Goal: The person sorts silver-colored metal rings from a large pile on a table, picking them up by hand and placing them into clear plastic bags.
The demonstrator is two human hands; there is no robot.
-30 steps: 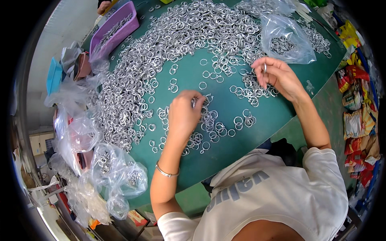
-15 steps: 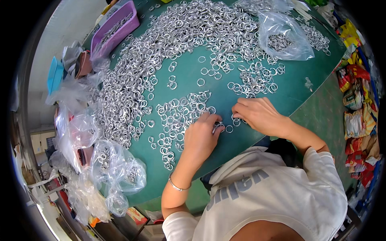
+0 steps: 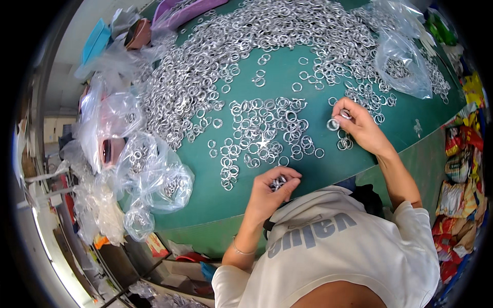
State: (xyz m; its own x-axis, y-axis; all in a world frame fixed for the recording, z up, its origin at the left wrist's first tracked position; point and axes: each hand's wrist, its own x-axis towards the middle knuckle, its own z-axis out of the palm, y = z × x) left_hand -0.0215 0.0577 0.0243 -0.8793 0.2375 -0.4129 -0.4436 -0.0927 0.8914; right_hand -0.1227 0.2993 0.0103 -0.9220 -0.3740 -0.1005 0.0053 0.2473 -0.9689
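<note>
Several small silver metal rings lie bunched in my left hand, whose fingers curl around them near the table's front edge. My right hand pinches silver rings between thumb and fingers, just above the table to the right. Under its fingertips a few more rings rest on the green tabletop. A loose patch of rings spreads between and beyond my hands. To the right of it lies another small group of rings.
A large heap of rings arcs across the back and left of the green table. Clear plastic bags with rings lie at left, another clear bag at back right. A purple bin and blue bin stand back left.
My left hand has drawn back from the ring patch toward the table edge, its palm turned up with rings in it. My right hand has lifted rings. The whole view has shifted.
</note>
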